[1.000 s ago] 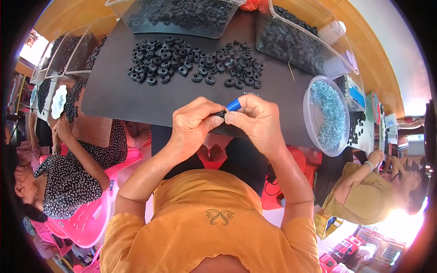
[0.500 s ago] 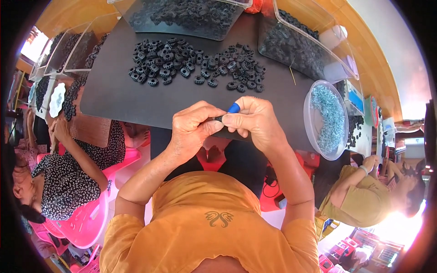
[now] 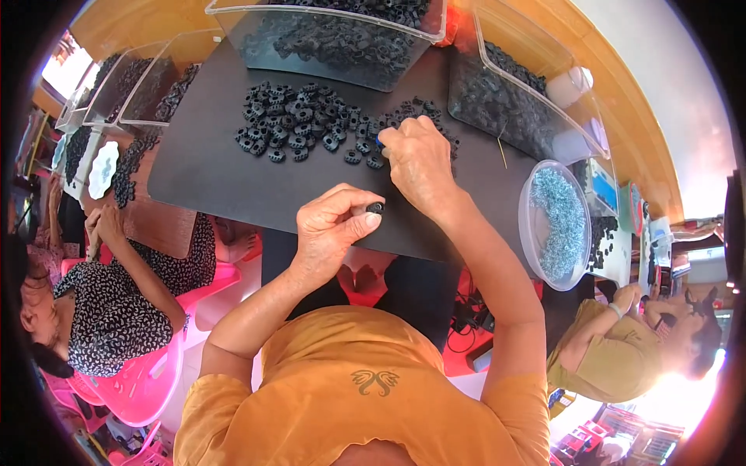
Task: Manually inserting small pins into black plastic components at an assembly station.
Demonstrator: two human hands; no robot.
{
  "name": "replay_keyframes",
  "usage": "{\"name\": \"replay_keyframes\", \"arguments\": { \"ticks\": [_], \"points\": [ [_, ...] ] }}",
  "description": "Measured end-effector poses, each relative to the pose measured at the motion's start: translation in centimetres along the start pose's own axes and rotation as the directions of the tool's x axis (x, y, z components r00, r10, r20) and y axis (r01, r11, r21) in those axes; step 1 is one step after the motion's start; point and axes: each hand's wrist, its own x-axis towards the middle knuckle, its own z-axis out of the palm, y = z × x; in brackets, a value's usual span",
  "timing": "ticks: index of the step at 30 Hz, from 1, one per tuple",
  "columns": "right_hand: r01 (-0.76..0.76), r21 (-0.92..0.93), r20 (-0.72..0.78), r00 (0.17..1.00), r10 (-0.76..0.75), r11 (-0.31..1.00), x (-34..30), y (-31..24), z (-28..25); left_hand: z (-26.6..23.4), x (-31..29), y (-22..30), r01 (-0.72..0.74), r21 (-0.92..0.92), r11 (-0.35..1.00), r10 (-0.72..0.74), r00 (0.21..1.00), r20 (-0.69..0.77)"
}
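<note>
Between the thumb and fingers of my left hand [image 3: 334, 221] is a small black plastic part [image 3: 376, 208], held just above the table's near edge. My right hand [image 3: 420, 159] reaches over the near side of a heap of ridged black plastic pieces [image 3: 299, 116], at its right part. Its fingers curl downward and the fingertips are mostly hidden, so what they pinch does not show. A bit of blue [image 3: 379, 142] shows at these fingers; I cannot tell whether it is a finger cover or a tool.
Clear plastic bins [image 3: 334, 46] of black parts stand at the back; another bin [image 3: 528, 93] is at back right. A round tub [image 3: 522, 225] of pale blue-green small pieces sits right, near a thin stick [image 3: 502, 152]. Other people sit left [image 3: 116, 311] and right [image 3: 614, 342].
My right hand has left my left hand and moved up to the heap. My left hand stays near the table edge, still gripping the black part. The view has shifted slightly.
</note>
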Motion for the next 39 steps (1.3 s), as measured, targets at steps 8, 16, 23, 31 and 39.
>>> {"name": "replay_keyframes", "arguments": {
  "ticks": [8, 16, 23, 31, 39],
  "points": [
    [0.122, 0.001, 0.029, 0.992, -0.122, 0.993, 0.3, -0.2, 0.3, -0.1, -0.2, -0.3, 0.008, 0.020, 1.000, -0.008, 1.000, 0.012],
    [0.076, 0.077, 0.016, 0.997, -0.078, 0.994, -0.9, -0.6, -0.9, 0.1, -0.3, -0.3, 0.006, 0.018, 1.000, -0.007, 1.000, 0.025],
    [-0.378, 0.607, 0.196, 0.924, 0.329, 0.699, -3.6, -0.8, -3.9, 0.1, 0.2, -0.5, 0.102, -0.125, 0.987, -0.099, 0.995, 0.029],
    [-0.533, 0.793, 0.474, 0.844, 0.253, 0.294, -5.4, -1.9, -6.5, 0.4, 0.4, 0.3, 0.249, -0.130, 0.960, -0.236, 0.966, 0.106],
    [-0.470, 0.847, 0.384, 0.864, 0.326, 0.247, -6.2, -2.5, -5.4, 0.5, 0.2, 0.0, 0.215, -0.060, 0.975, -0.207, 0.972, 0.111]
  ]
}}
